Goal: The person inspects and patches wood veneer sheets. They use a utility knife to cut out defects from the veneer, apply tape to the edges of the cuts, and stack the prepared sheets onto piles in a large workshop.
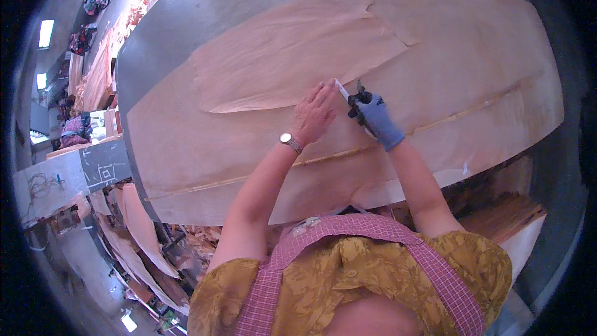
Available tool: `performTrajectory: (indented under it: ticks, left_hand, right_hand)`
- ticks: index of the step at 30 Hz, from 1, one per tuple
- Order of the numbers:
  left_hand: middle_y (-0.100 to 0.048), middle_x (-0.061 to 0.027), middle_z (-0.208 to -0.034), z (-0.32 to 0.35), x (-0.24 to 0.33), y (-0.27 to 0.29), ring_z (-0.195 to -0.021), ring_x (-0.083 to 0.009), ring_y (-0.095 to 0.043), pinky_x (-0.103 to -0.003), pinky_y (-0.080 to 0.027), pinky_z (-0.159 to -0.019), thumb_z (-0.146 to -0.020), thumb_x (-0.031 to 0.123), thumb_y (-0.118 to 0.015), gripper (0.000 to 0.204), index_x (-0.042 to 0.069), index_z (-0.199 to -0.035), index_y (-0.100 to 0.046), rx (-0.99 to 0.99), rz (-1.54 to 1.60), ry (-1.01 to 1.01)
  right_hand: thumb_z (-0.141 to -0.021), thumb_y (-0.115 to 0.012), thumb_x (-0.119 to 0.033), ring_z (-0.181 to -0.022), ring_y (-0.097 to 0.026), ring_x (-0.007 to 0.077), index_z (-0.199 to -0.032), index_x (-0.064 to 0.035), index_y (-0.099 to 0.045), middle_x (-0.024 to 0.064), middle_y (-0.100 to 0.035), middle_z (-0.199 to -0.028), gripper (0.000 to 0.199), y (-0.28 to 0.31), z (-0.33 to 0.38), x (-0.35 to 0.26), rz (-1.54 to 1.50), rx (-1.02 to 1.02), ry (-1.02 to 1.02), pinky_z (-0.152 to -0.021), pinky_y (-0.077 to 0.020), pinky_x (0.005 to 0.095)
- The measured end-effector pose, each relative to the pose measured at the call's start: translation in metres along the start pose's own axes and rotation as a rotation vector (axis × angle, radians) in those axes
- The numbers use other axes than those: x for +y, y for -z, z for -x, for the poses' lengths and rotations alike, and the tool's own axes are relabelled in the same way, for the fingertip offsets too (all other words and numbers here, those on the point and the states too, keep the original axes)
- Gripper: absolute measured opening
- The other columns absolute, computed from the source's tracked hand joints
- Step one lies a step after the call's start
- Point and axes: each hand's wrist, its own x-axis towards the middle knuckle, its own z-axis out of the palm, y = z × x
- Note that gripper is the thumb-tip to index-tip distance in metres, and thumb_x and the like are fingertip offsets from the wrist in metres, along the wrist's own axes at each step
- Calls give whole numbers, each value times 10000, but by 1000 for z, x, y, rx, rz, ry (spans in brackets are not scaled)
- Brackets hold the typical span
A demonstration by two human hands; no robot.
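Note:
A large sheet of thin wood veneer (485,56) covers most of the table in front of me. On it lies a smaller, ragged-edged veneer piece (280,56). My left hand (314,114), bare and with a watch (290,141) at the wrist, rests with its fingers stretched out near the lower edge of that piece. Close to its right, my right hand (371,115), in a blue and black glove, is closed around a knife. The pale blade (341,89) of the knife points up and left toward my left fingertips. My palm hides most of its handle.
A brownish seam (460,115) runs across the large sheet. The grey tabletop (155,43) shows beyond its far edge. Hanging veneer strips (140,230) and scraps are at lower left. Another person (76,129) is far left, with stacked veneer and motorbikes (99,1) farther back.

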Motion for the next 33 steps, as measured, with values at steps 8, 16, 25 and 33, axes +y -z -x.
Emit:
performTrajectory:
  ticks: [8, 16, 25, 33]
  left_hand:
    - [-453, -69, -1447, -20, 12, -14, -1282, -274, -462, -419, -404, -1001, -800, 347, -692, 625, 131, -1355, -499, -48, -132, 27]
    - [-357, -123, -1497, -133, 33, -25, -1382, -296, -330, -474, -234, -1135, -793, 373, -684, 734, 79, -1407, -409, 30, 13, -93]
    - [-284, -167, -1535, -168, 71, -54, -1445, -336, -196, -499, -121, -1180, -780, 493, -668, 910, 25, -1469, -302, -20, 246, -91]
    - [-284, -163, -1536, -165, 69, -54, -1443, -330, -205, -495, -115, -1180, -789, 504, -660, 905, 21, -1465, -305, -2, 225, -70]
  right_hand:
    - [-905, -564, -212, -744, -671, 331, -1061, -67, -611, 190, -679, -861, 218, 46, -15, -21, 1111, 230, 430, -632, -511, 454]
    - [-919, -611, -205, -515, -502, 65, -1023, -71, -638, 23, -670, -728, 173, 168, -50, -118, 157, 332, 304, -477, -389, 230]
    - [-914, -625, -247, -519, -510, 80, -942, -69, -666, 15, -671, -715, 184, 159, -80, -124, 388, 318, 308, -482, -405, 247]
    - [-912, -609, -184, -558, -536, 69, -1009, -71, -678, 11, -686, -760, 164, 157, -88, -123, 112, 331, 257, -483, -416, 235]
